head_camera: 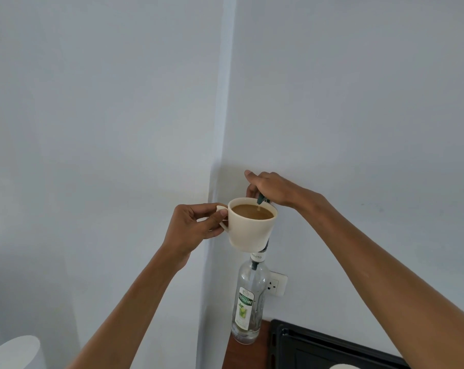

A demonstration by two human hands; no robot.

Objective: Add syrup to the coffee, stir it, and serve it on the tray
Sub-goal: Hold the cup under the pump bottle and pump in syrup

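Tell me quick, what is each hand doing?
Left hand: closed, holding the cup by its handle.
Right hand: closed on the pump atop the syrup bottle.

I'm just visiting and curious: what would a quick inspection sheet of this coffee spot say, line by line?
Surface: brown wooden counter, only a narrow strip in view.
Job's things: cream cup of milky coffee held up under the dark pump spout; clear syrup bottle, nearly empty, upright on the counter; black tray at right.
Clutter: white rounded object bottom left; pale object at the bottom edge, cannot tell what either is.
Hands: left hand pinches the cup handle; right hand presses on the pump top.
Cables: nothing seen.
Surroundings: pale wall corner; wall socket behind the bottle.
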